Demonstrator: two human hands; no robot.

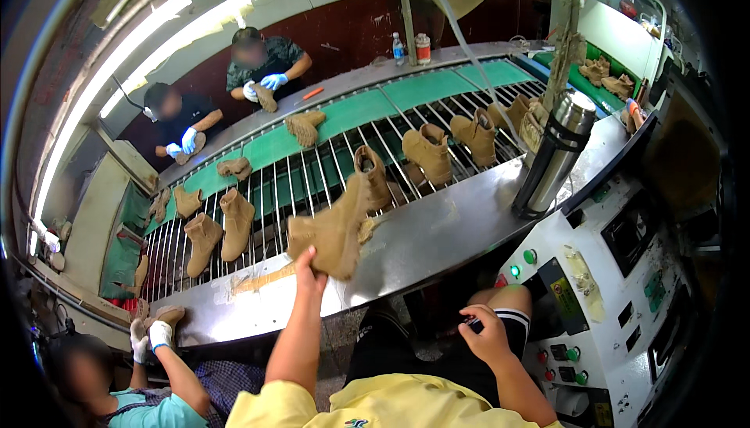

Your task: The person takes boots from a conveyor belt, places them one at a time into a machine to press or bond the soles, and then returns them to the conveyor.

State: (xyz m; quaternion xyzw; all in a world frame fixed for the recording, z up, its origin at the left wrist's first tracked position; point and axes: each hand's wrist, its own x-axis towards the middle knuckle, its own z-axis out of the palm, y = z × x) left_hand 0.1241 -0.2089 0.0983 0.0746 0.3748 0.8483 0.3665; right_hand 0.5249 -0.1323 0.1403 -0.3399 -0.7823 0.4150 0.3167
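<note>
Gripping a tan boot [332,229], left hand [310,265] reaches over the steel ledge [437,233].

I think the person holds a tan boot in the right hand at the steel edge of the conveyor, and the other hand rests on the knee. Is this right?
Not quite: the hands are swapped. The head view shows the left hand gripping the tan boot at the steel edge of the conveyor, and the right hand resting on the knee. The rest is as you said.
</note>
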